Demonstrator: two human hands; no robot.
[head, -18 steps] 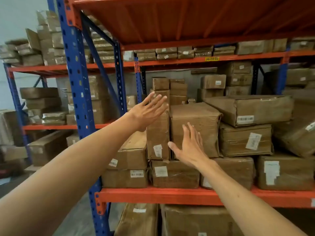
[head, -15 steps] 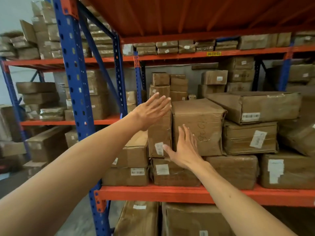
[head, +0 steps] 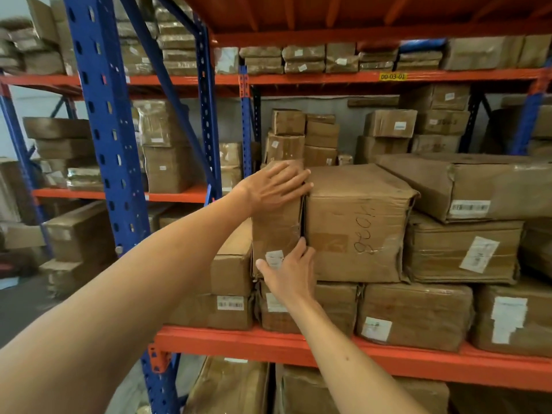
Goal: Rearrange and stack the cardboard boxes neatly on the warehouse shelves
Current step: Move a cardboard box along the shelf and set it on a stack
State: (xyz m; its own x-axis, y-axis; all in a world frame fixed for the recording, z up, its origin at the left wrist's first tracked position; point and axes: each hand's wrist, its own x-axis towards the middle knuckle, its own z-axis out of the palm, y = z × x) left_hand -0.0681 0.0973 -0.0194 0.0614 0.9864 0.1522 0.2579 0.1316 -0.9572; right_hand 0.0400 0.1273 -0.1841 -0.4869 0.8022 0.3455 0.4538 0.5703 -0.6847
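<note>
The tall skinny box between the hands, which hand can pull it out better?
Probably the right hand. Its fingers reach into the gap between the tall narrow box and the big handwritten box, low on the edge. The left hand only lies flat over the top corner, steadying it.

Matt brown cardboard box [head: 276, 228] is showing creased, glossy tape wrap and a white paper label [head: 274, 258]; beside it, the shelf beam [head: 298, 346] is gleaming in smooth orange-painted metal.

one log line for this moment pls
left hand on top of tall narrow brown cardboard box | right hand at its lower front | not lifted
</note>
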